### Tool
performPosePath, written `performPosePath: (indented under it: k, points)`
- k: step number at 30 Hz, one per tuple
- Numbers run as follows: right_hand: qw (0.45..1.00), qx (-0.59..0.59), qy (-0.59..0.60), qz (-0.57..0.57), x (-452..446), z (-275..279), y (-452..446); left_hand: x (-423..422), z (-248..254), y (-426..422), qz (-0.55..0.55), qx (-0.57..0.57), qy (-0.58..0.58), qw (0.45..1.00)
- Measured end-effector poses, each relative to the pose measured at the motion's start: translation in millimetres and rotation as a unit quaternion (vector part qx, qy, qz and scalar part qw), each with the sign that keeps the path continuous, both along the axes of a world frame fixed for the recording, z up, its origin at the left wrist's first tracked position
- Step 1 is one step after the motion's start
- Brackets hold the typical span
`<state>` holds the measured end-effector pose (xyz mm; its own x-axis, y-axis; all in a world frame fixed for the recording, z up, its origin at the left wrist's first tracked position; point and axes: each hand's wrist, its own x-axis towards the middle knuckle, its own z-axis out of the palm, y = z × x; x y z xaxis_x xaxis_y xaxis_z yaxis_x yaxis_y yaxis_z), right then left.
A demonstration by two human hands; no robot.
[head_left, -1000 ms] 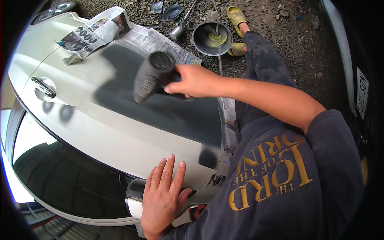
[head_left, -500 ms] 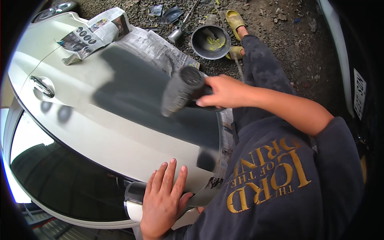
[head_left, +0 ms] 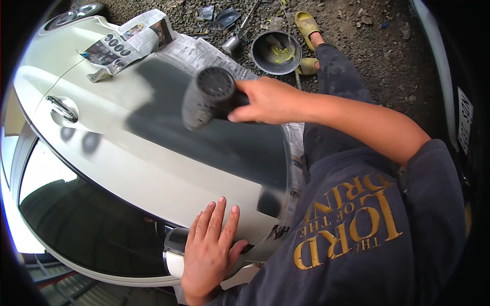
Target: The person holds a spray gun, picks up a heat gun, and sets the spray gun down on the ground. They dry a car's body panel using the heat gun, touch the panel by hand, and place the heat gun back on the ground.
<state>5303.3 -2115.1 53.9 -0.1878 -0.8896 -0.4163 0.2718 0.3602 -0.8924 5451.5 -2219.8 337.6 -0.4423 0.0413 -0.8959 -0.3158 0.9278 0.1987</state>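
Observation:
My right hand (head_left: 273,101) is wrapped round the handle of a dark, dusty hair dryer (head_left: 209,97), which looks slightly blurred. The dryer is above a dark grey patch (head_left: 229,148) on a white car door (head_left: 168,168); any gap between them is hard to judge. Lower down, my left hand (head_left: 212,250) lies with fingers spread at the side mirror (head_left: 174,252), fingertips over the white panel. Its palm is hidden.
Newspaper (head_left: 132,43) covers part of the door's far edge. A black basin (head_left: 260,53) with yellow-green cloth stands on gravel, near a metal tool (head_left: 232,45). A chrome door handle (head_left: 62,108) sits left. Another vehicle's plate (head_left: 464,120) shows at right.
The dryer in my right hand moved right and down, then back left and up over the grey patch. My left hand has stayed nearly in place.

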Motion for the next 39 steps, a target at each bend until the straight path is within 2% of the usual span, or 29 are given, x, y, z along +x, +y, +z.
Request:
performPosePath:
  k: [1, 4, 7, 10, 16, 23, 26, 34, 39]
  points:
    - [0.999, -0.015, -0.030, -0.035, -1.1, -0.2, -9.5, -0.4, -0.1, 0.0, 0.001, -0.003, -0.003, 1.000]
    - [0.994, -0.038, 0.015, -0.098, -3.8, -1.6, -23.9, -0.6, 0.9, -1.2, 0.002, -0.026, -0.010, 1.000]
    - [0.998, -0.004, -0.048, -0.039, -14.7, 12.2, -12.1, 1.5, 1.5, -2.6, 0.006, -0.038, -0.007, 0.999]
    - [0.998, -0.050, -0.014, -0.038, -1.7, 5.2, 12.5, 1.5, 1.2, -2.3, 0.006, -0.033, -0.008, 0.999]
    - [0.978, 0.051, -0.025, 0.199, 1.7, 9.6, 54.7, -0.6, 1.3, -3.0, -0.003, -0.020, 0.000, 1.000]
    - [0.986, 0.021, -0.025, 0.163, 18.0, 10.2, 34.4, 2.5, 1.9, -2.6, -0.001, -0.015, -0.001, 1.000]
    - [0.996, -0.034, 0.001, 0.081, 25.2, 4.9, 8.8, 7.8, 1.8, -1.6, -0.008, -0.005, 0.008, 1.000]
    - [0.991, -0.087, 0.035, -0.095, 17.4, 13.9, -36.0, 9.1, 2.4, 1.8, -0.004, -0.003, 0.008, 1.000]
    - [0.999, -0.032, -0.013, -0.006, 4.8, 21.3, -13.9, 6.6, 1.7, 1.4, -0.007, -0.001, 0.016, 1.000]
